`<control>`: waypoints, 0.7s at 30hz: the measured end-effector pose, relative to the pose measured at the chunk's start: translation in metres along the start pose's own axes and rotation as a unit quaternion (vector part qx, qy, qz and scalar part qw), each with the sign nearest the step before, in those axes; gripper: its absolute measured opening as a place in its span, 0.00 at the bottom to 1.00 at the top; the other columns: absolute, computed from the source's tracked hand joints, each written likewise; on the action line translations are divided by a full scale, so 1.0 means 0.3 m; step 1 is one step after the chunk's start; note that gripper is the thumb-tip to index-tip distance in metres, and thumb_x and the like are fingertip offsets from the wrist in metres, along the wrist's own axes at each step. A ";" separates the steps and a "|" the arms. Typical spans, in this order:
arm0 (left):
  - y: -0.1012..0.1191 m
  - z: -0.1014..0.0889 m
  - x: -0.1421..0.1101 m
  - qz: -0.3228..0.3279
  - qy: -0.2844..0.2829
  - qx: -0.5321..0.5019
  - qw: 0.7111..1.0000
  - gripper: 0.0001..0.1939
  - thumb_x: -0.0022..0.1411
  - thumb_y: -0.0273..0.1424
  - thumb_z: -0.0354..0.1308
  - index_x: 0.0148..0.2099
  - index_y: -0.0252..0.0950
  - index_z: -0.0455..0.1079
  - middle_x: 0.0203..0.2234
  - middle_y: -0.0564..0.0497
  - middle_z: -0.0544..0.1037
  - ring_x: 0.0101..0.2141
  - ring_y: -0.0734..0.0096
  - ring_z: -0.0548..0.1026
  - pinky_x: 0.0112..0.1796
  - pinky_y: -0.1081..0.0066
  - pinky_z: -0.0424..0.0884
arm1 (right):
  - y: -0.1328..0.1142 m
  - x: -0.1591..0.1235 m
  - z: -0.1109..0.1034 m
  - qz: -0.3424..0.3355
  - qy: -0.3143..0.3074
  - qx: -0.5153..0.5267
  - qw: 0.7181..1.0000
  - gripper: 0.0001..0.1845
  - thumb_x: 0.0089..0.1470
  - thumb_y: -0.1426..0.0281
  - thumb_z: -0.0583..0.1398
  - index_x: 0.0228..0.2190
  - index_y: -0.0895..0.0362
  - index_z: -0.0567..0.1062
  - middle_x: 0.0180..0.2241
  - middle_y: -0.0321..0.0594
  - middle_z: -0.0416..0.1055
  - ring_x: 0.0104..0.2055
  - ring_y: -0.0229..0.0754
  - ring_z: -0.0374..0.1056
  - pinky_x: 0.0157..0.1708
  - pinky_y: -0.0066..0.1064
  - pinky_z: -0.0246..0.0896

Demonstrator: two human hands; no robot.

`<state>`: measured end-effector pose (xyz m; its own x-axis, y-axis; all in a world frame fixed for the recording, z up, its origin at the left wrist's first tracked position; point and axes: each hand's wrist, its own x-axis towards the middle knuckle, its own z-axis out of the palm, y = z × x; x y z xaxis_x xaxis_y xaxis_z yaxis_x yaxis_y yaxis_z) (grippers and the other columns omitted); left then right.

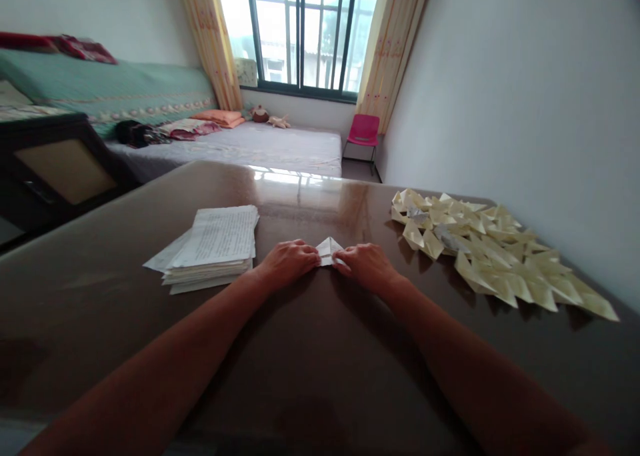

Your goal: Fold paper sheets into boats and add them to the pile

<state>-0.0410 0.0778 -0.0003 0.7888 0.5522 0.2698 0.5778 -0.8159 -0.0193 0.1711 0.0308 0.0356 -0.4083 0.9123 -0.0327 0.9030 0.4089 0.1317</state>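
Note:
A small white folded paper piece (328,249) lies on the dark brown table (310,349), its point standing up between my hands. My left hand (289,261) presses its fingers, curled together, on the paper's left edge. My right hand (367,265) does the same on the right edge, fingers bent down onto the fold. Both hands rest on the tabletop and hide the lower part of the paper.
A stack of printed paper sheets (215,246) sits left of my hands. A heap of several cream folded paper pieces (493,249) spreads along the table's right side by the wall. Beyond the table are a bed (280,146), a pink chair (363,131) and a barred window (305,33).

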 end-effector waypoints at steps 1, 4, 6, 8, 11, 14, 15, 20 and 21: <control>0.004 -0.001 0.000 0.002 -0.001 0.005 1.000 0.16 0.69 0.39 0.46 0.43 0.43 0.75 0.40 0.53 0.79 0.41 0.70 0.74 0.38 0.73 0.68 | 0.006 0.002 0.001 -0.003 -0.001 0.001 1.000 0.19 0.64 0.59 0.47 0.42 0.50 0.75 0.39 0.44 0.77 0.40 0.45 0.73 0.37 0.31 0.59; 0.016 0.000 0.000 0.006 0.005 0.016 1.000 0.16 0.67 0.42 0.48 0.44 0.41 0.74 0.40 0.51 0.79 0.41 0.69 0.74 0.39 0.73 0.68 | 0.018 0.005 0.006 -0.001 -0.004 0.006 1.000 0.19 0.64 0.59 0.47 0.43 0.47 0.75 0.38 0.41 0.78 0.39 0.45 0.73 0.36 0.30 0.58; 0.023 0.002 0.000 0.001 0.008 0.022 1.000 0.15 0.67 0.40 0.48 0.43 0.41 0.74 0.40 0.51 0.79 0.40 0.70 0.74 0.38 0.73 0.68 | 0.021 0.005 0.011 0.006 -0.004 0.004 1.000 0.18 0.63 0.59 0.48 0.43 0.46 0.75 0.38 0.40 0.78 0.39 0.45 0.73 0.35 0.30 0.58; 0.026 0.002 0.000 -0.005 0.010 0.028 1.000 0.14 0.68 0.37 0.47 0.41 0.42 0.74 0.40 0.52 0.79 0.39 0.71 0.75 0.36 0.73 0.67 | 0.023 0.004 0.013 0.006 -0.003 0.005 1.000 0.17 0.63 0.60 0.49 0.44 0.45 0.75 0.39 0.40 0.77 0.40 0.45 0.73 0.35 0.30 0.58; 0.029 -0.002 0.002 -0.002 0.000 0.041 0.999 0.15 0.69 0.35 0.46 0.39 0.41 0.74 0.38 0.52 0.79 0.37 0.71 0.75 0.34 0.74 0.66 | 0.023 0.001 0.011 -0.001 0.001 0.006 1.000 0.16 0.63 0.62 0.50 0.43 0.46 0.76 0.39 0.40 0.77 0.39 0.45 0.73 0.35 0.30 0.58; 0.030 -0.006 0.003 0.000 -0.014 0.061 0.998 0.15 0.69 0.35 0.46 0.38 0.40 0.74 0.35 0.51 0.79 0.35 0.70 0.75 0.33 0.74 0.65 | 0.019 -0.003 0.004 -0.006 0.005 0.002 1.000 0.16 0.63 0.63 0.50 0.40 0.47 0.77 0.38 0.40 0.77 0.39 0.45 0.73 0.35 0.30 0.57; 0.031 -0.007 0.004 -0.002 -0.017 0.065 0.998 0.14 0.68 0.35 0.47 0.37 0.39 0.73 0.35 0.51 0.79 0.35 0.69 0.75 0.32 0.73 0.65 | 0.017 -0.005 0.001 -0.006 0.005 0.001 1.000 0.16 0.63 0.63 0.50 0.40 0.48 0.77 0.38 0.40 0.77 0.39 0.45 0.73 0.35 0.30 0.57; 0.033 -0.004 0.003 -0.008 -0.011 0.061 0.998 0.14 0.68 0.33 0.47 0.35 0.37 0.72 0.32 0.50 0.79 0.35 0.70 0.75 0.32 0.74 0.65 | 0.012 -0.011 -0.002 -0.006 -0.003 0.004 1.000 0.16 0.63 0.63 0.50 0.40 0.49 0.77 0.38 0.41 0.77 0.40 0.44 0.72 0.36 0.29 0.56; 0.033 -0.003 0.003 -0.009 -0.010 0.057 0.998 0.14 0.68 0.33 0.47 0.35 0.37 0.72 0.32 0.50 0.79 0.35 0.70 0.75 0.32 0.74 0.66 | 0.012 -0.011 0.000 -0.006 -0.004 0.002 1.000 0.16 0.63 0.63 0.50 0.40 0.49 0.77 0.38 0.41 0.77 0.40 0.44 0.72 0.35 0.29 0.56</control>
<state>-0.0348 0.0699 0.0005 0.7817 0.5702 0.2526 0.6106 -0.7822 -0.1239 0.1757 0.0293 0.0364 -0.4182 0.9074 -0.0414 0.8987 0.4199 0.1264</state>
